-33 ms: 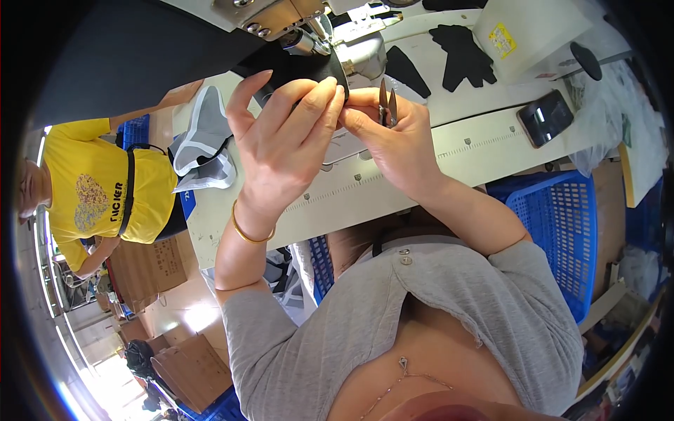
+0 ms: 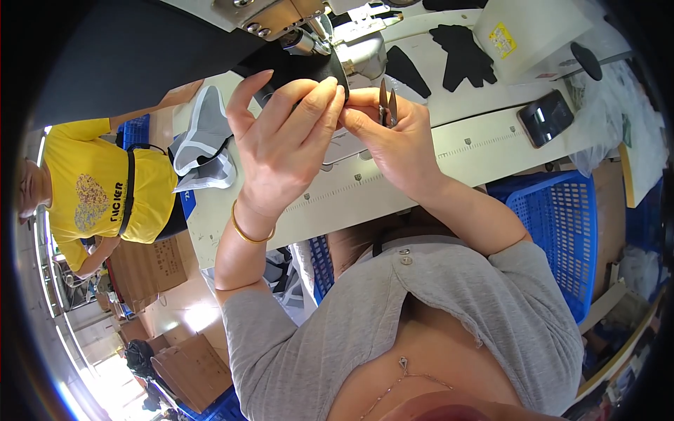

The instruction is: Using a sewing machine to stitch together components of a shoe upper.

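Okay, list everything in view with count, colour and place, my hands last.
Sewing machine: 1, silver and white, top middle
Worktable: 1, white, middle
Black material: 1 visible piece, black, under the machine
Scissors: 1, dark, in right hand
Flat cut pieces: at least 2, black, upper right
Phone: 1, black, table's right
Grey pieces: several, grey-white, table's left
Baskets: several, blue, both sides
Cardboard boxes: several, brown, lower left
Co-worker: 1, yellow shirt, left
Left hand: 1, bare, at the black material
Right hand: 1, bare, beside it
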`<state>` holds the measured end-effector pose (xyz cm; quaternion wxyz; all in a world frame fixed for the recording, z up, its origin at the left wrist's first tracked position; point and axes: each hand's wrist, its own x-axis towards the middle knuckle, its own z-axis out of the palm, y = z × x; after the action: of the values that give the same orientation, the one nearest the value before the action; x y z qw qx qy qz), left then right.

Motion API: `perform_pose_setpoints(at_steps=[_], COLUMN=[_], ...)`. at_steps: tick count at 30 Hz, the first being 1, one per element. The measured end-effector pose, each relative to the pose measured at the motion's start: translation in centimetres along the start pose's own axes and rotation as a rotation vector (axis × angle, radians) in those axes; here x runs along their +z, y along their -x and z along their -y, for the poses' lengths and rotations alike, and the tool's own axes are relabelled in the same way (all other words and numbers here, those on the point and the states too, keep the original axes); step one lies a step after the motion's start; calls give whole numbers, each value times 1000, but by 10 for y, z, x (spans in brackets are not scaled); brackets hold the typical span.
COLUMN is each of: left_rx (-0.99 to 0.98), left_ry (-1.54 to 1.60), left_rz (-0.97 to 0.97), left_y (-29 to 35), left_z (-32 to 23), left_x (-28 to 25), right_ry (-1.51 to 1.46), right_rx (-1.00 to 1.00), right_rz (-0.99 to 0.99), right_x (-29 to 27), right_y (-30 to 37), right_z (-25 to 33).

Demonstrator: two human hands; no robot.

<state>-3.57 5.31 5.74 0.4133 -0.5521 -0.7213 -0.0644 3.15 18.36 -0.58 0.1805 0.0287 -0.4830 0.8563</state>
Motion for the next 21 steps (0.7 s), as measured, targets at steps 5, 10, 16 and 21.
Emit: perform_pose_setpoints(at_steps=[5,10,16,21], left_rx=[3,39,73,65], left_ry=[12,43,38,21], left_rz=[27,9,15,-3], left_y=[1,2,-5,-6], left_z=[2,9,14,18], left_x=[-4,-4,-1,3], right_ry=[79,23,22,35], right_rx=[15,6,1,-23], right_rz=[3,-34,-21,-22], right_x=[2,9,7,8], right_y=[0,1,-8,-18], right_z=[-3,-3,-1,2])
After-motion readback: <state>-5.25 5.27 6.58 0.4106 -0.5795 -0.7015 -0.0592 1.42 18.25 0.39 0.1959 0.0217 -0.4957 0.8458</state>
